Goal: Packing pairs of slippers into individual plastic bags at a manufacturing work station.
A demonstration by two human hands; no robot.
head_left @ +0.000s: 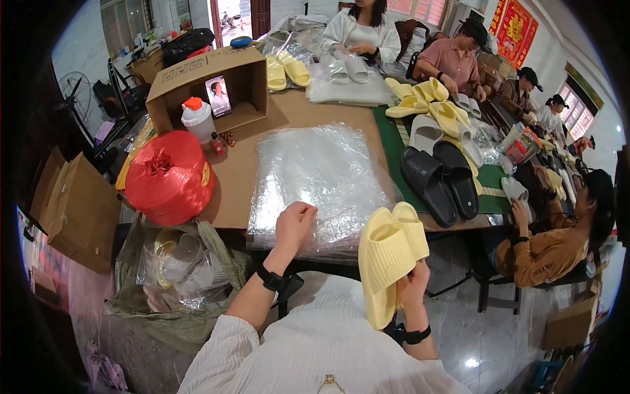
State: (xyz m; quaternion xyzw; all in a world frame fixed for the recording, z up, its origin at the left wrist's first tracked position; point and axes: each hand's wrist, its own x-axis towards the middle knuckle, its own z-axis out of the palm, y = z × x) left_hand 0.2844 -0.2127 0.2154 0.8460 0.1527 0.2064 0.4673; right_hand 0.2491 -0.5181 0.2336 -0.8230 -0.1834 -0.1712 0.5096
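Head view: cardboard-covered table [289,115], apparently a crowded workshop.

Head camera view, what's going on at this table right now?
A person seated at a cardboard-covered table holds a pair of pale yellow slippers together in the right hand. The left hand rests on the near edge of a stack of clear plastic bags. A red spool of twine sits to the left, and black slippers lie to the right. Other people sit farther along.
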